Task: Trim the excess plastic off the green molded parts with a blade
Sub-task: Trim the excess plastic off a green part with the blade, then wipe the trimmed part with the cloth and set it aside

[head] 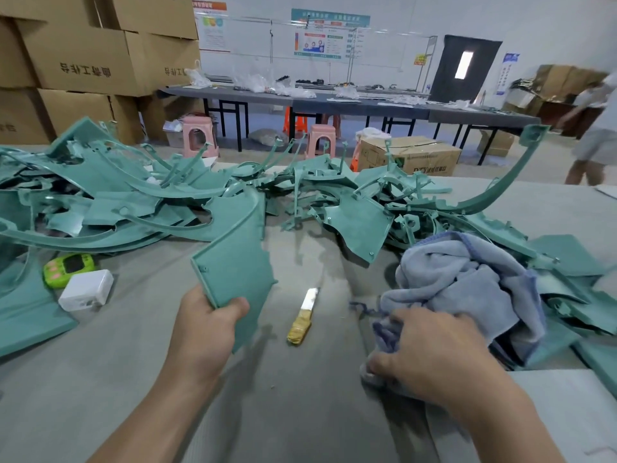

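Status: trimming is not in progress at this moment. The blade [303,315], a short knife whose handle is wrapped in yellowish tape, lies unheld on the grey surface [293,416] at lower centre of the frame, between the two hands and touching neither. A large tangled heap of green molded parts [133,195], curved strips and flat panels, runs across the middle of the frame from the left edge to the right edge. Flatter panels lie at the lower left and the lower right. Trimmed and untrimmed pieces cannot be told apart from this view, so the completed share cannot be stated; judged by the size of the heap, most of the work is probably outstanding. The left hand [203,332] grips one flat green panel [233,259] by its lower corner. The thumb lies across the near face, the fingers are hidden behind it, and the panel is raised and tilted just left of the blade. This panel is likely the next workpiece. The right hand [434,352] is at lower right with its fingers bent down into the folds of a blue-grey cloth [467,275], bunching it; the cloth lies partly over the parts on that side. Before any cut, the right hand would have to release the cloth and take up the blade. A green timer [68,267] and a white box [87,289] sit on the surface at left, just beside the heap.
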